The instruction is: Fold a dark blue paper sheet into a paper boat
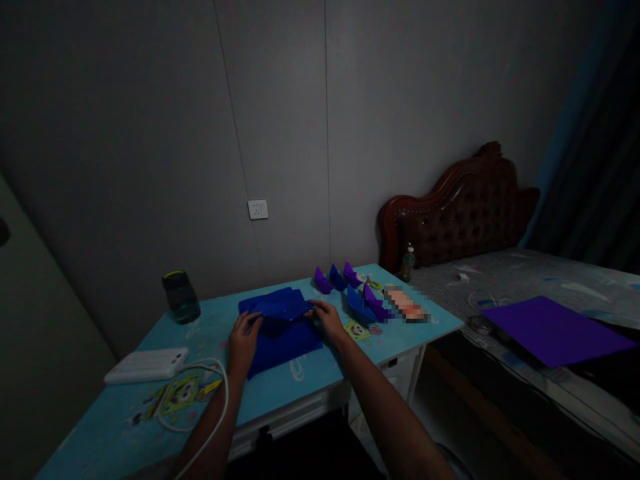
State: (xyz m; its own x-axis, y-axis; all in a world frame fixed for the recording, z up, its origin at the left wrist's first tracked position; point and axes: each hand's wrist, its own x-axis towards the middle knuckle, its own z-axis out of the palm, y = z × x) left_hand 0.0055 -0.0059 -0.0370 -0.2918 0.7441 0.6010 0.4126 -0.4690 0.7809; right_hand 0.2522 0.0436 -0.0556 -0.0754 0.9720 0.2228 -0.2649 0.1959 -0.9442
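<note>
Between my two hands is a folded piece of blue paper (280,307), raised a little above the blue sheets (287,347) on the table. My left hand (244,340) pinches its left corner between thumb and fingers. At the opposite corner, my right hand (326,319) grips it the same way. Folded paper boats stand to the right of my right hand: a blue boat (360,307) is nearest, with a purple boat (375,301) against it. Behind them are another purple boat (323,281), a dark blue boat (337,277) and a further purple boat (351,274).
A light blue table (210,337) with cartoon prints carries a dark bottle (181,299), a white power bank (146,366) with a white cable (226,387), and scissors (373,284). On the bed at right lie purple sheets (555,330); a clear bottle (409,264) stands near the headboard.
</note>
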